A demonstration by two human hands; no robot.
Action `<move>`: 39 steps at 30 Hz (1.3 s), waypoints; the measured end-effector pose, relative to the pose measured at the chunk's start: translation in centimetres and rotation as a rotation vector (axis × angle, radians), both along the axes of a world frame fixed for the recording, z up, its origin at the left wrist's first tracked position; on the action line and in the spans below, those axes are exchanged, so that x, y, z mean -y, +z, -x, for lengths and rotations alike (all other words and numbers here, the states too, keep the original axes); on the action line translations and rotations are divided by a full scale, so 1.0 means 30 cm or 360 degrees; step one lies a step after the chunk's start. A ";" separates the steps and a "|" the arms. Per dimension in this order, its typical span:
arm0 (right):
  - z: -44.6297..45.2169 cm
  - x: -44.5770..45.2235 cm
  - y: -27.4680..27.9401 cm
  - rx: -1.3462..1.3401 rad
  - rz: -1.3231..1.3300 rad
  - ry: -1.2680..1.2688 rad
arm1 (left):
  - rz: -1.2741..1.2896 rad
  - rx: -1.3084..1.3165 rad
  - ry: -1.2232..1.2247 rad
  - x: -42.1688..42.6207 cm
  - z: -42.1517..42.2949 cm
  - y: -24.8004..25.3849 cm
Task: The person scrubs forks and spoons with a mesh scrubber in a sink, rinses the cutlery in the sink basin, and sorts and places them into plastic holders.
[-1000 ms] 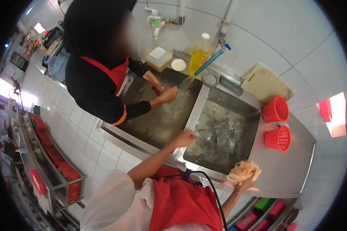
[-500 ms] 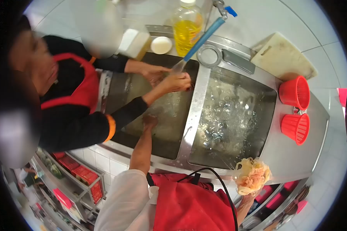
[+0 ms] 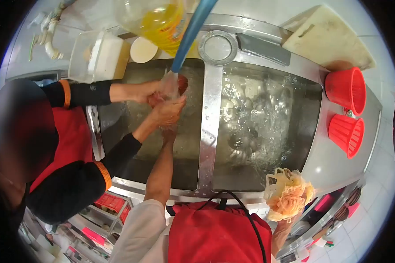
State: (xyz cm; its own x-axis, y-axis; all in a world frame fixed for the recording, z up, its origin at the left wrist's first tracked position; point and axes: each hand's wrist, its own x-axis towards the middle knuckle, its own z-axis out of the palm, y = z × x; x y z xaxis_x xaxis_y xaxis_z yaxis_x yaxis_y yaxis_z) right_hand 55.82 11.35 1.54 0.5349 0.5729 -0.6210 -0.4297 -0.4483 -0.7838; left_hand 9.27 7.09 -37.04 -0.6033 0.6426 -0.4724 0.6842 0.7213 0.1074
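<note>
My left hand reaches into the left sink basin, just below a co-worker's hands. Its fingers are hidden by water and the other person's hand. A pale yellow-orange mesh scrubber is held up by my right hand, outside the right basin's front edge; the scrubber covers most of the fingers. The co-worker's hands are under water running from a blue hose, beside a dark red rounded thing that I cannot make out.
The right basin holds churning, glinting water. Two red plastic baskets stand on the right ledge. Along the back are a yellow liquid bottle, a round drain ring, a grey bar and a cutting board. A co-worker leans in from the left.
My view has shifted, so the sink appears moved. The co-worker has bent lower, and the dark red thing now shows at the hose's outlet. My right hand still holds the mesh scrubber.
</note>
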 end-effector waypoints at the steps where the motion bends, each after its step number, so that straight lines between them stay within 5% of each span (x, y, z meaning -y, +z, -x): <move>1: 0.001 0.003 0.007 0.0007 0.0005 -0.0006 | -0.0061 -0.0057 -0.0065 -0.018 0.033 -0.039; 6: 0.008 -0.012 0.009 0.0029 0.0018 -0.0047 | 0.0165 0.0009 -0.0303 -0.091 0.160 -0.211; 13: -0.009 0.025 0.015 -0.0086 -0.0062 -0.0096 | -0.0314 -0.0030 -0.0373 -0.031 0.046 -0.189; 15: -0.029 0.029 0.015 -0.0230 -0.0113 -0.0077 | -0.0429 0.0113 -0.0207 -0.066 0.033 -0.093; 17: -0.023 0.026 0.012 -0.0399 -0.0168 -0.0003 | -0.0922 0.0023 0.0094 -0.031 0.029 -0.169; 19: -0.012 0.039 0.011 -0.0613 -0.0226 0.0087 | -0.0825 0.1291 0.0881 -0.054 -0.081 0.240; 23: 0.037 0.087 0.009 -0.1146 -0.0333 0.0370 | -0.0704 0.2074 0.1214 0.082 -0.201 0.676; 25: 0.112 0.104 0.028 -0.1308 -0.0343 0.0516 | -0.0526 0.2843 0.1411 0.159 -0.234 0.858; 29: 0.250 0.150 0.004 -0.0423 -0.0353 0.0826 | -0.0389 0.3029 0.1108 0.201 -0.373 1.081; 31: 0.338 0.157 0.080 0.0218 -0.0555 0.1146 | -0.0406 0.2039 0.0421 0.197 -0.445 1.118; 32: 0.392 0.169 0.149 0.0602 -0.0714 0.1307 | -0.0421 0.2045 0.0387 0.212 -0.487 1.116; 34: 0.447 0.160 0.095 0.1271 -0.1476 0.1367 | -0.1140 0.0799 -0.0997 0.247 -0.565 1.121; 35: 0.475 0.178 0.086 0.1352 -0.1381 0.1387 | -0.0433 0.0900 -0.1090 0.246 -0.582 1.134; 39: 0.410 0.047 -0.044 0.1998 -0.1474 0.1390 | -0.0248 0.0863 -0.0595 0.198 -0.710 1.420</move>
